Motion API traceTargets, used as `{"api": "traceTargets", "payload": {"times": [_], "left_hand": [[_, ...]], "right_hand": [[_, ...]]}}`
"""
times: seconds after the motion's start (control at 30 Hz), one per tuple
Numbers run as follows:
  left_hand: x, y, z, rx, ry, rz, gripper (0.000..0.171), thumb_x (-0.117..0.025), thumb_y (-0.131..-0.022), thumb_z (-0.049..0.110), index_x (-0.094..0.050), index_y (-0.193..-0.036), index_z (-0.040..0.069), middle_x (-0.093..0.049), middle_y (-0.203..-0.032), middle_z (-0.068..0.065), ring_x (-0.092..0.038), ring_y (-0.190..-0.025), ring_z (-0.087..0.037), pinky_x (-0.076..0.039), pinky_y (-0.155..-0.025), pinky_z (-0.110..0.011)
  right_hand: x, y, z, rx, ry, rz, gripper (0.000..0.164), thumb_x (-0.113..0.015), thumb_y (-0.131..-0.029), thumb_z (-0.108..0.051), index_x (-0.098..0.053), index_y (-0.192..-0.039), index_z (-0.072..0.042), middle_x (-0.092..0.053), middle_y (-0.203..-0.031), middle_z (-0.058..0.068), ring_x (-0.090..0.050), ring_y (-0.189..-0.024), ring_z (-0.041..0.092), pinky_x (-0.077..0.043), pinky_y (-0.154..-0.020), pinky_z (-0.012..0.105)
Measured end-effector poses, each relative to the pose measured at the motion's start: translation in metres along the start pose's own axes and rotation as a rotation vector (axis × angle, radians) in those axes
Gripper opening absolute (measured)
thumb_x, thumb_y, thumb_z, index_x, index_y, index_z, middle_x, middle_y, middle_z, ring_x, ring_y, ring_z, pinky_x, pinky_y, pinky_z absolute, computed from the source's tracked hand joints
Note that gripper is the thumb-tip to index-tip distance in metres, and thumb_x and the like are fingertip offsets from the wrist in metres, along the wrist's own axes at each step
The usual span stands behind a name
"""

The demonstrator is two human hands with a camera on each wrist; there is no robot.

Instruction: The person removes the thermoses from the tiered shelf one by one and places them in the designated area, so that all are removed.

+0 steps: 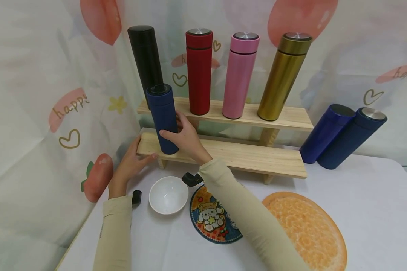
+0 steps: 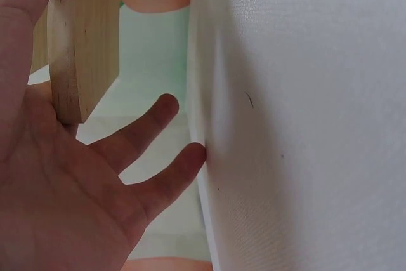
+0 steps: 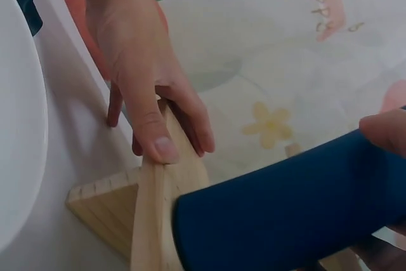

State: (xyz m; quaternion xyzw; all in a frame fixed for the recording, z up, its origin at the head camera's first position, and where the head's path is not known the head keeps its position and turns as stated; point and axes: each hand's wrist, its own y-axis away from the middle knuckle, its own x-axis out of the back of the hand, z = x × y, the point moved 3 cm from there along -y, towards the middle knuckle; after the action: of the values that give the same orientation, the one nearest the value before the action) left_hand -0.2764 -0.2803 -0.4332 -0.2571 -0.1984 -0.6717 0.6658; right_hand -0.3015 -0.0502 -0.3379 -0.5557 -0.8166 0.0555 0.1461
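Note:
My right hand [image 1: 188, 137] grips a blue thermos bottle [image 1: 163, 116] around its lower half, thumb across the front. The bottle stands upright at the left end of the lower board of a two-tier wooden shelf [image 1: 244, 152]; its base [image 3: 190, 233] meets the wood in the right wrist view. My left hand [image 1: 132, 165] holds the left end of that same board [image 2: 82, 42], the thumb on its front edge and some fingers behind. Two of the left fingers [image 2: 168, 182] stretch out past the wood. On the upper tier stand a black [image 1: 147, 60], a red [image 1: 199, 71], a pink [image 1: 240, 75] and a gold thermos [image 1: 285, 77].
Two dark blue thermoses [image 1: 327, 133] [image 1: 352, 137] lean at the right of the shelf. In front sit a white bowl [image 1: 168, 195], a round cartoon mat [image 1: 211, 220] partly under the right arm, and an orange round mat [image 1: 308, 229]. A printed cloth [image 1: 27, 113] hangs close at left and behind.

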Motion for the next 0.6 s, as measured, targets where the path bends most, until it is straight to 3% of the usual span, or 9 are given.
{"api": "traceTargets", "payload": {"times": [0.27, 0.6], "left_hand": [[0.001, 0.001, -0.001, 0.008, 0.001, -0.002, 0.11, -0.076, -0.098, 0.049, -0.006, -0.173, 0.01, -0.013, -0.176, -0.022, -0.019, -0.159, -0.045, -0.02, -0.125, -0.066], [0.001, 0.005, 0.006, 0.017, -0.012, -0.01, 0.109, -0.076, -0.098, 0.047, -0.006, -0.173, 0.01, -0.013, -0.176, -0.023, -0.019, -0.159, -0.046, -0.02, -0.125, -0.066]], "right_hand": [[-0.006, -0.005, 0.006, -0.002, 0.004, 0.048, 0.083, -0.08, -0.097, -0.019, -0.036, -0.167, -0.01, -0.058, -0.153, 0.014, -0.06, -0.134, 0.028, -0.049, -0.112, 0.048], [0.004, 0.011, 0.012, 0.019, 0.018, 0.116, 0.085, -0.083, -0.094, -0.025, -0.04, -0.167, -0.012, -0.06, -0.151, 0.012, -0.061, -0.131, 0.029, -0.052, -0.108, 0.052]]}}
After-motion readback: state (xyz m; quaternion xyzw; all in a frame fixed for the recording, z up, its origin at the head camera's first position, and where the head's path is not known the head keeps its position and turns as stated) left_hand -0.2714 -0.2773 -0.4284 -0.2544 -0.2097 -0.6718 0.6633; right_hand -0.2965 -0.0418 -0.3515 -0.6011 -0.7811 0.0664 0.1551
